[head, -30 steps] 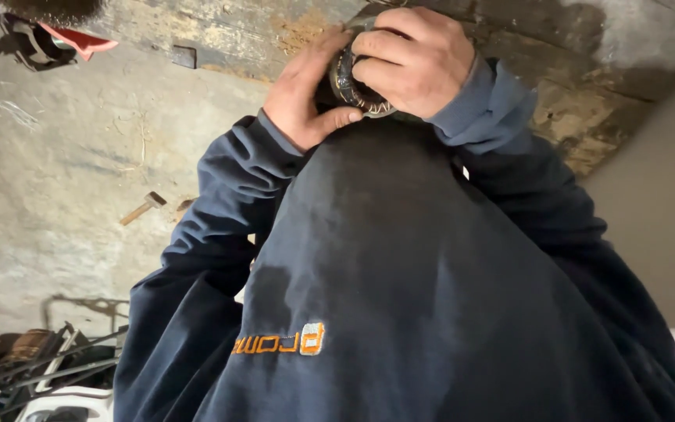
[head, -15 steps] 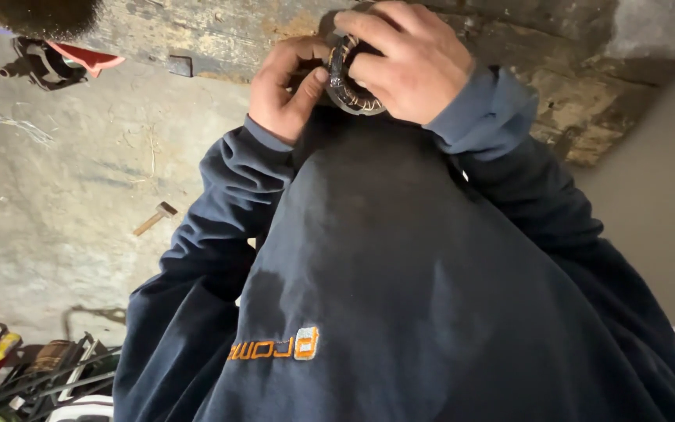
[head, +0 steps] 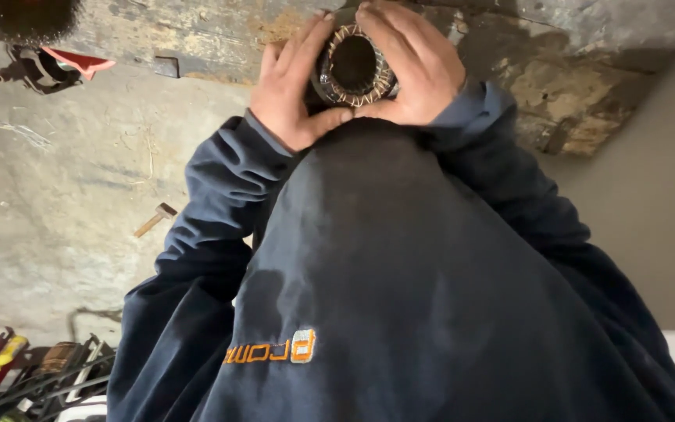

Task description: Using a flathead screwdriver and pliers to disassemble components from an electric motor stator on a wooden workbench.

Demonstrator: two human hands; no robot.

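Both my hands hold a round motor stator (head: 353, 70), a dark ring with copper-coloured windings around a hollow centre, its open end turned toward me. My left hand (head: 291, 94) cups its left side with the thumb under it. My right hand (head: 419, 66) wraps over its right side and top. The part sits just above my dark blue sweatshirt (head: 400, 281), over a worn, stained workbench top (head: 572, 86).
A small hammer (head: 155, 219) lies on the concrete floor (head: 64, 187) to the left. A red and black tool (head: 44, 64) lies at the upper left. Red tools and metal frames (head: 33, 371) crowd the lower left corner.
The stator has turned so its hollow centre faces me. My left hand shifted to cup its left side, and the view moved slightly.
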